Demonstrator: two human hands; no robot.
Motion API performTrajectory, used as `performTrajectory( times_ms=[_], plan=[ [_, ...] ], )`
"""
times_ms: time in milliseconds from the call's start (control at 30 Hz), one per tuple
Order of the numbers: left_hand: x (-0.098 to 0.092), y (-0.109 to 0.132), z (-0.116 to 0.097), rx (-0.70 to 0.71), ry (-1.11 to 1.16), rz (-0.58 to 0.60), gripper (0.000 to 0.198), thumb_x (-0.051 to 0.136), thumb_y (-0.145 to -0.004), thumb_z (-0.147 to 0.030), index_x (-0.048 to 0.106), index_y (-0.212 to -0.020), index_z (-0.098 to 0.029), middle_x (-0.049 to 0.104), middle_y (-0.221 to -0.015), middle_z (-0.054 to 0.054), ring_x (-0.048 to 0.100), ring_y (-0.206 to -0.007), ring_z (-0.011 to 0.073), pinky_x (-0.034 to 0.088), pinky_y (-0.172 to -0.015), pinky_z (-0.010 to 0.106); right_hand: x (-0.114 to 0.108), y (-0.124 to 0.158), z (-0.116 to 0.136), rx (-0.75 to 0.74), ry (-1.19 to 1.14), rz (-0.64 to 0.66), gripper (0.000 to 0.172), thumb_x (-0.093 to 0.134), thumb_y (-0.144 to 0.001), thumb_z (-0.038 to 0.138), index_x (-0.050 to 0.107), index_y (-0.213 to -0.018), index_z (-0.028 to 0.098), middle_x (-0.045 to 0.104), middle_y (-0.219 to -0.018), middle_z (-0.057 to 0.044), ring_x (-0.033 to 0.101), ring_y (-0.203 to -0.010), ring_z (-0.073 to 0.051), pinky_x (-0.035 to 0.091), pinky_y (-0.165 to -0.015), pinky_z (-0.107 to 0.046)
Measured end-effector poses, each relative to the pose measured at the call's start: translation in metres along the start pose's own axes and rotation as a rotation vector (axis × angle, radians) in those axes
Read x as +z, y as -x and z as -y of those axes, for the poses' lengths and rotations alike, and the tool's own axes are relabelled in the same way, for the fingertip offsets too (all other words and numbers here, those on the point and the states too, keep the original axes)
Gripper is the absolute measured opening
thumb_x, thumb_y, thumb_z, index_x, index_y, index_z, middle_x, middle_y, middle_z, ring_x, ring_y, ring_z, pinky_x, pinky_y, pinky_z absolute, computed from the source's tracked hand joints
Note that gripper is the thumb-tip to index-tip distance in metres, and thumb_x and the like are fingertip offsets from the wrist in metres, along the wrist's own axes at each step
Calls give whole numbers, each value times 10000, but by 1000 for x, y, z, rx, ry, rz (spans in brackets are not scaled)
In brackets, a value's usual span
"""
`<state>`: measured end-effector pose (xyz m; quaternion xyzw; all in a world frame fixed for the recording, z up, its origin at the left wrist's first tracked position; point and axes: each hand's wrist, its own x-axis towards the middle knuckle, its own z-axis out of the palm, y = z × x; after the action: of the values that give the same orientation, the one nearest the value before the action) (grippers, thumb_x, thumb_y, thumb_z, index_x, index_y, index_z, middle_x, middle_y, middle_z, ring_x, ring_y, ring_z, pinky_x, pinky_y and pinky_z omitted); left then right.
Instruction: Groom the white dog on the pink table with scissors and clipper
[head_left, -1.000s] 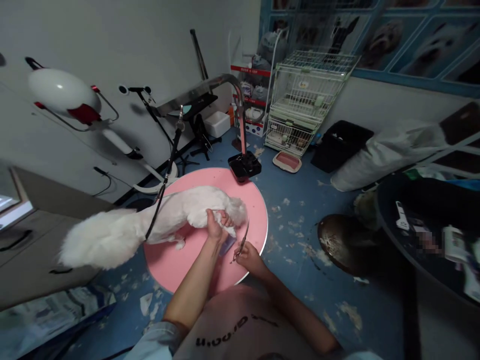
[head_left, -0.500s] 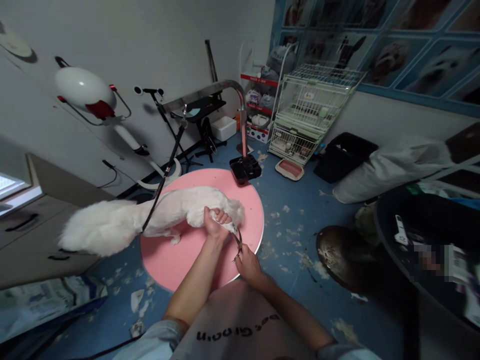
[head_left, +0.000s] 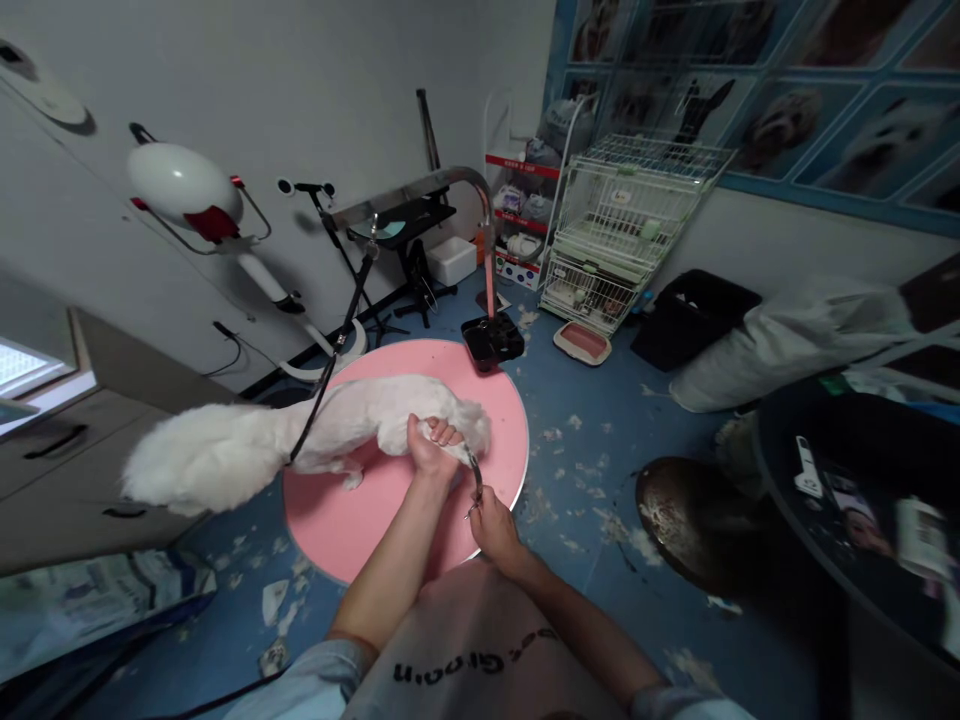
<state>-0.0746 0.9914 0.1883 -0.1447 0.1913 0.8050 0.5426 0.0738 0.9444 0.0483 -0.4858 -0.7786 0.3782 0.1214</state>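
A white dog (head_left: pixel 375 410) stands on a round pink grooming table (head_left: pixel 352 530), its fluffy head to the left and its body clipped short. A black strap (head_left: pixel 324 375) runs from its neck up to the metal grooming arm (head_left: pixel 420 188). My left hand (head_left: pixel 433 448) is closed around one of the dog's legs near the rear end. Just right of it, my right hand (head_left: pixel 495 522) grips a pair of scissors (head_left: pixel 476 475). The blades point up toward the paw and look nearly closed; the paw itself is mostly hidden.
A black tray (head_left: pixel 491 340) sits at the table's far edge. Tufts of hair lie on the blue floor (head_left: pixel 570 470). To the right are a round stool (head_left: pixel 667 510) and a dark table (head_left: pixel 787 440) with items. Behind stand a wire cage (head_left: pixel 615 220) and a white dryer (head_left: pixel 184 185).
The scissor blades, spread apart before, have come together by the paw. My left hand keeps its hold on the leg. The whole view has shifted slightly.
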Motion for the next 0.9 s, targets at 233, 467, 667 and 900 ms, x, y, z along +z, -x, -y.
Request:
performTrajectory(
  times_ms=[233, 467, 667, 900],
  plan=[
    [0, -4, -3, 4, 10, 9, 601, 345, -1044, -521, 401, -546, -189, 294, -408, -65, 293, -313, 56, 224, -386, 205, 3, 0, 1, -24, -15, -49, 285, 528, -871, 77, 573, -1119, 210, 743, -1021, -77, 704, -936, -212, 464, -783, -265],
    [-1, -7, -4, 21, -15, 14, 580, 337, -1042, -509, 376, -553, -198, 277, -424, -64, 282, -326, 60, 223, -394, 212, 0, 2, 5, 14, 10, -26, 305, 486, -887, 65, 573, -1153, 188, 742, -1108, -118, 706, -981, -221, 454, -798, -273],
    [-5, -12, -6, 34, -52, 8, 559, 337, -1038, -508, 383, -573, -201, 261, -440, -69, 254, -339, 63, 217, -405, 214, -1, 1, 6, 38, 66, -31, 293, 469, -901, 75, 586, -1148, 181, 748, -1069, -114, 700, -932, -223, 432, -767, -277],
    [-10, -13, -5, 38, -140, -33, 533, 368, -1042, -463, 403, -584, -193, 264, -429, -69, 255, -336, 68, 209, -405, 221, 2, 4, -4, 75, 31, 9, 341, 438, -906, 38, 590, -1177, 178, 751, -1101, -107, 707, -963, -210, 447, -781, -266]
  ],
)
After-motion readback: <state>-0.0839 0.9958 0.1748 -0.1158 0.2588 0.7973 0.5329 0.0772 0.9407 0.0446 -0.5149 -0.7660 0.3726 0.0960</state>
